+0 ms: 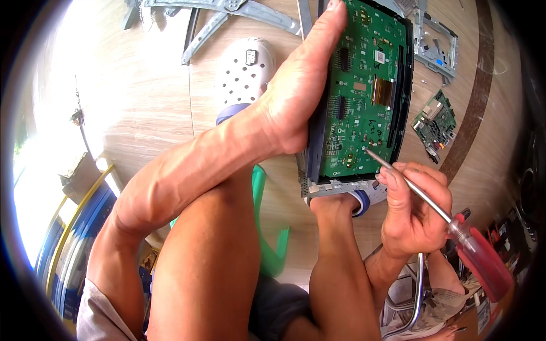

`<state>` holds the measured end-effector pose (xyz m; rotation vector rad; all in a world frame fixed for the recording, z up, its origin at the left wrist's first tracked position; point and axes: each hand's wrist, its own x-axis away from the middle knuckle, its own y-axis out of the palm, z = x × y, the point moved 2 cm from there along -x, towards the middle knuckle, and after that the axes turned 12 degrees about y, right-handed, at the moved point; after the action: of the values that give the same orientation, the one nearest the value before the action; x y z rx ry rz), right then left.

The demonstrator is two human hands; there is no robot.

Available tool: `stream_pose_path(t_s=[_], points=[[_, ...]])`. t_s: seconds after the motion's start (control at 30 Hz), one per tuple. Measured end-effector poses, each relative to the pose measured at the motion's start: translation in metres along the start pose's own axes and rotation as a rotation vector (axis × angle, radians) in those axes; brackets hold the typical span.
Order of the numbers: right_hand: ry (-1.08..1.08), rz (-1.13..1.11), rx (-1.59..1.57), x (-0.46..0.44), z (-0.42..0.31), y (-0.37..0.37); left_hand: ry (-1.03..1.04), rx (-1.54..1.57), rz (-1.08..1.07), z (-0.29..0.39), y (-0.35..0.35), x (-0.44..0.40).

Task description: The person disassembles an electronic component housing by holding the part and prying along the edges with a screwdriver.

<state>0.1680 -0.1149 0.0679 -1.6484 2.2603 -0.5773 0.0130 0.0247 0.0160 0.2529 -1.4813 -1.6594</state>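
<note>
A green circuit board [355, 122] sits in a dark frame, tilted, above the floor. My left hand [298, 85] grips the frame's left edge, with the thumb up along the side; its other fingers are hidden behind. Between the thumb and fingers of my right hand [418, 207] is the metal shaft of a screwdriver [424, 196] with a red clear handle. The screwdriver's tip meets or nearly touches the lower part of the board. Handwritten marks and a brown ribbon piece [382, 92] show on the board.
A smaller green board [435, 122] and a metal bracket [438, 48] lie on the floor at the right. Metal arms [227, 17] lie at the top. A green plastic stool [273, 250] is beneath the legs. Another person's leg [446, 275] shows at lower right.
</note>
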Motion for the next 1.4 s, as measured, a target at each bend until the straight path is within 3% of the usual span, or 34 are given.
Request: stream_pose_path(t_s=[0.1,0.3,0.5,0.7,0.9,1.1,1.4], points=[[-0.019,-0.096,0.024,-0.004,-0.005,0.000,0.004,-0.001,0.001,-0.001,0.001,-0.001],[-0.076,-0.038,0.078,-0.004,0.002,-0.003,0.013,-0.003,0.005,-0.002,0.001,-0.001],[0.063,-0.033,-0.198,0.002,0.000,0.007,0.023,-0.008,0.013,-0.001,0.000,0.002],[0.044,-0.171,-0.119,-0.001,-0.006,0.004,0.031,-0.013,0.020,-0.003,-0.001,0.000],[0.089,-0.102,-0.126,0.003,-0.004,0.003,0.038,-0.016,0.024,-0.002,-0.002,0.005],[-0.048,-0.101,0.046,0.005,0.001,0.004,0.044,-0.018,0.029,-0.004,-0.001,0.004],[0.023,-0.040,-0.095,0.009,0.004,0.006,0.055,-0.020,0.034,-0.004,-0.001,0.007]])
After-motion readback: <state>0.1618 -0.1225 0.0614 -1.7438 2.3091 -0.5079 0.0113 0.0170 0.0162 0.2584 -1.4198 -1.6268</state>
